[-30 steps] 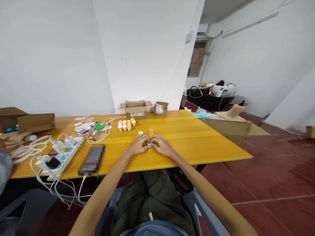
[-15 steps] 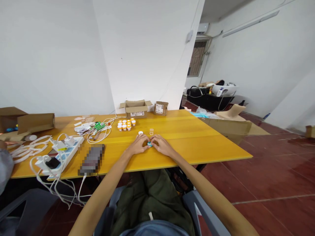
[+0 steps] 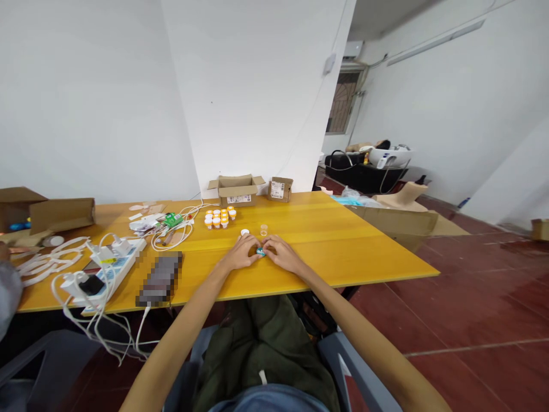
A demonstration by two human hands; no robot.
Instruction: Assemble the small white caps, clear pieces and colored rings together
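Note:
Between my fingertips, low over the yellow table point(image 3: 343, 252), is a small blue-and-white piece point(image 3: 261, 252). My left hand point(image 3: 241, 252) grips it from the left with bent fingers. From the right, my right hand point(image 3: 281, 253) pinches the same piece. Just beyond my left hand lies a round white lid point(image 3: 245, 232), partly covered by the fingers. A small clear cup point(image 3: 263, 230) stands beyond my right hand. Farther back to the left is a group of several small white tubs with orange tops point(image 3: 218, 218).
Two cardboard boxes, one open point(image 3: 237, 194) and one smaller point(image 3: 281, 189), stand by the wall. A phone point(image 3: 160, 278), a power strip point(image 3: 115, 269) and tangled white cables lie left. Another person's grey sleeve point(image 3: 8, 292) shows at the far left.

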